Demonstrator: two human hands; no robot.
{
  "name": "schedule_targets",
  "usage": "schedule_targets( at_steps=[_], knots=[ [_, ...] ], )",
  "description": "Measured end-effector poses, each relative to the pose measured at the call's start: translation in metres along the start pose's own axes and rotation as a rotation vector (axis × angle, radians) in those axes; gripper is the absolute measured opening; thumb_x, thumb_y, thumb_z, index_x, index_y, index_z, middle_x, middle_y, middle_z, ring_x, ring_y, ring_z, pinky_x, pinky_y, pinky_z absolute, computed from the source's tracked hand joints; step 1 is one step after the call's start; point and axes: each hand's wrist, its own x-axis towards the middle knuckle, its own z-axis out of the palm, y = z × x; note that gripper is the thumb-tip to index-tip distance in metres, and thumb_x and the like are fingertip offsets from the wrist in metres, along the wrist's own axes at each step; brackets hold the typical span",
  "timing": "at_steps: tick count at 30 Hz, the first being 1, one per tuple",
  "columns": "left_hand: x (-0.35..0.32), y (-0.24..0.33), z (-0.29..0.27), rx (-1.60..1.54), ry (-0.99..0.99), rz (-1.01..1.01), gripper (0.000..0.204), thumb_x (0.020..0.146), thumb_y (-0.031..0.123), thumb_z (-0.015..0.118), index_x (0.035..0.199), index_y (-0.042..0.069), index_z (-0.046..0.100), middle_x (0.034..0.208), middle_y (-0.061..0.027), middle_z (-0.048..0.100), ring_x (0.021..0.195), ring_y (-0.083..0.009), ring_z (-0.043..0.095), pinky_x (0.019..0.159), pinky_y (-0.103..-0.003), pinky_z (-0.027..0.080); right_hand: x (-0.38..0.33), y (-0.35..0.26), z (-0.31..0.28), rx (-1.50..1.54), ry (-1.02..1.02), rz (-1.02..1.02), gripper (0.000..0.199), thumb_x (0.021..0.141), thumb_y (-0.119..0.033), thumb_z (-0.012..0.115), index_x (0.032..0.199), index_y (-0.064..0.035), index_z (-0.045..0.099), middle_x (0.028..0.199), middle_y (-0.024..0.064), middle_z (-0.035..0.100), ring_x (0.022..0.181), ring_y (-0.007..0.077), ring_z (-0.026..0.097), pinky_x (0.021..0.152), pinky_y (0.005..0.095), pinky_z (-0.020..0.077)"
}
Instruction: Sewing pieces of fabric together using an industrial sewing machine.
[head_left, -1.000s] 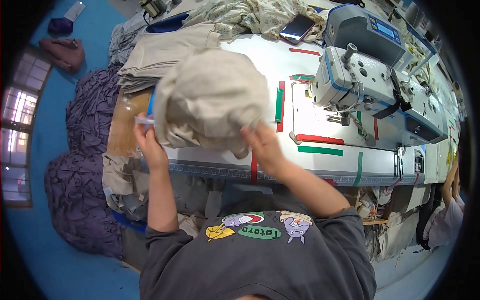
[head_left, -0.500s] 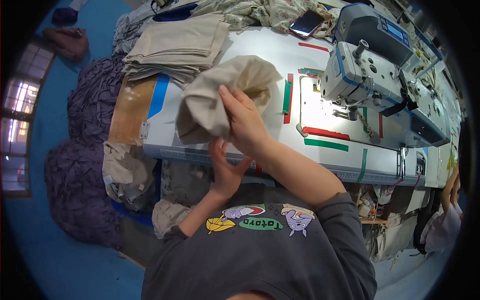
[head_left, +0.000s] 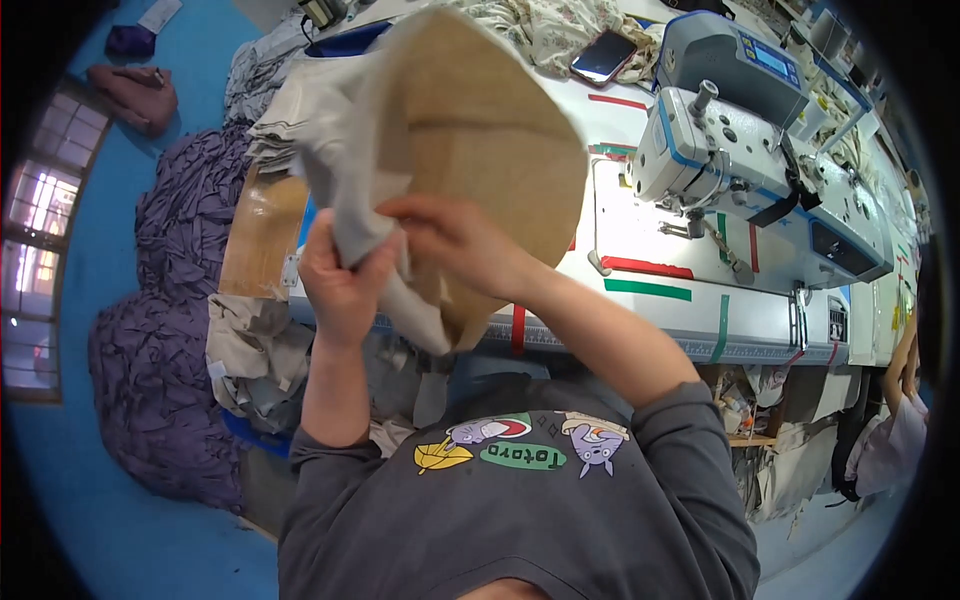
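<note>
Beige cloth (head_left: 500, 170), edge in left hand (head_left: 345, 288); right hand (head_left: 455, 242) at opening

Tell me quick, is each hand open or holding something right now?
Left hand: closed, holding the edge of a beige, rounded fabric piece.
Right hand: blurred, fingers at the same fabric; whether it grips cannot be told.

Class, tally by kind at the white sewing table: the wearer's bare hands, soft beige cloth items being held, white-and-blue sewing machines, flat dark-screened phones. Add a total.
Bare hands: 2 (left hand, right hand)
Soft beige cloth item: 1
White-and-blue sewing machine: 1
Flat dark-screened phone: 1
Total: 5
</note>
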Motion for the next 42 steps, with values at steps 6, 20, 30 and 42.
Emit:
schedule_targets(
  at_steps=[6,20,30,42],
  knots=[
    [0.005,0.015,-0.04,1.233,-0.329,0.243,0.025,0.08,-0.005,0.066,0.102,0.004,0.06,0.09,-0.0126,0.061,0.082,-0.0304,0.063,0.073,-0.035,0.051,0.049,0.04,-0.086,-0.351,0.34,0.1,0.041,0.087,-0.017,0.064,0.125,-0.0038,0.058,0.124,0.0141,0.061,0.117,0.0263,0.055,0.102,0.0369,0.0423],
    [0.072,-0.004,-0.191,0.192,0.359,0.277,0.035,0.095,0.023,0.049,0.12,0.0,0.057,0.112,-0.0175,0.063,0.098,-0.0291,0.066,0.086,-0.04,0.056,0.017,0.129,-0.042,0.137,-0.031,0.397,0.05,0.092,-0.031,0.061,0.134,-0.0051,0.053,0.132,0.01,0.057,0.125,0.0217,0.05,0.105,0.0357,0.0409],
    [0.034,0.032,-0.072,1.225,-0.055,0.516,0.028,0.077,-0.009,0.069,0.099,0.008,0.066,0.096,-0.0048,0.064,0.083,-0.0159,0.062,0.064,-0.027,0.05,0.021,0.142,-0.055,0.618,0.524,0.364,0.039,0.101,-0.032,0.041,0.129,-0.0057,0.048,0.113,0.0104,0.066,0.102,0.0207,0.064,0.086,0.0377,0.0525],
    [-0.041,0.018,-0.044,1.307,-0.202,0.407,0.054,0.062,-0.013,0.067,0.11,0.013,0.067,0.099,-0.0074,0.063,0.086,-0.0271,0.066,0.07,-0.038,0.054,0.025,0.124,-0.054,-0.311,0.563,-0.188,0.033,0.089,-0.01,0.063,0.121,0.0002,0.061,0.114,0.0131,0.065,0.108,0.0281,0.062,0.093,0.0391,0.0486]
  ],
)
